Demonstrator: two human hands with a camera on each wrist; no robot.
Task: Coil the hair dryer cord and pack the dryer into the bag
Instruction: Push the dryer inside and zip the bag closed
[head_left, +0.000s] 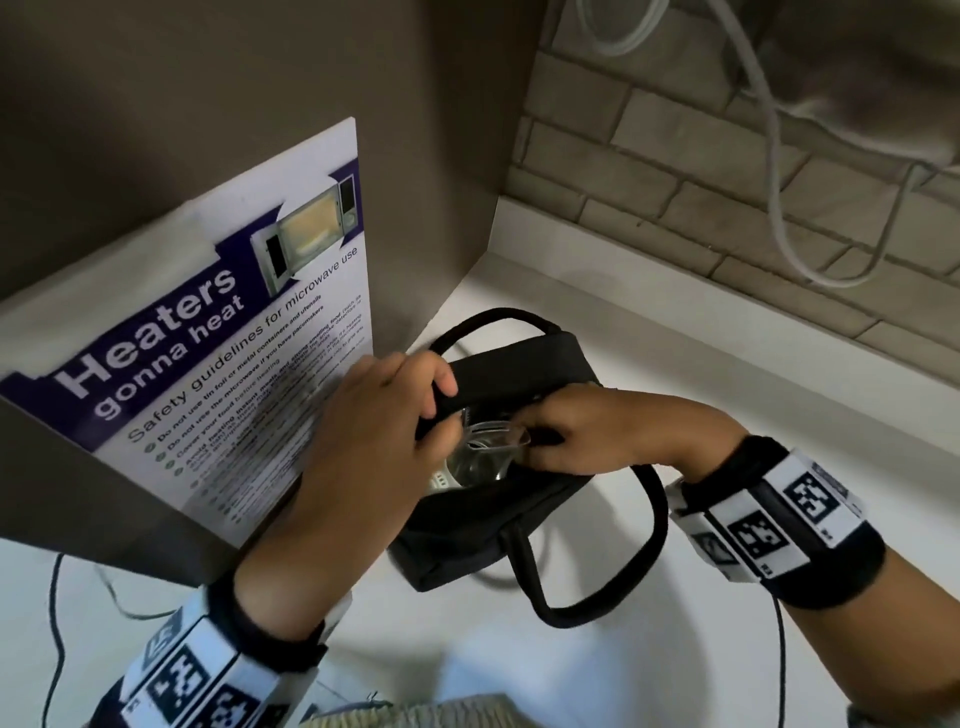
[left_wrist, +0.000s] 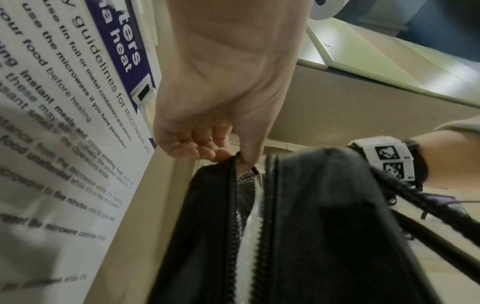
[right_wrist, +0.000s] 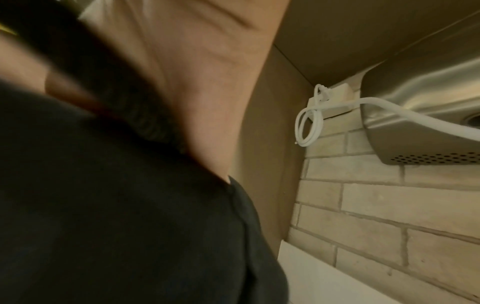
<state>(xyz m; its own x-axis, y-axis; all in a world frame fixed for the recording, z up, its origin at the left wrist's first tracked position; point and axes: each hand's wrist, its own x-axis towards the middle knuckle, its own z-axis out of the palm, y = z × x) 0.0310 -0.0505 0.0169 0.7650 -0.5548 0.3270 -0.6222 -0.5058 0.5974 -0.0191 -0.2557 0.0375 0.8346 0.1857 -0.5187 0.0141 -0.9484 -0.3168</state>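
Both hands (head_left: 467, 431) at bag (head_left: 519, 364), poster (head_left: 234, 332) beside

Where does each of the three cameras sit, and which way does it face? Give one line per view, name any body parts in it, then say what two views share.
Head: worn high, looking down at the black bag on the white counter; left hand and right hand both show.
Left wrist: looks along the left hand at the bag's zipper and the microwave poster.
Right wrist: close against the bag, facing the brick wall; palm only.
Shared: head and left wrist both show the poster.
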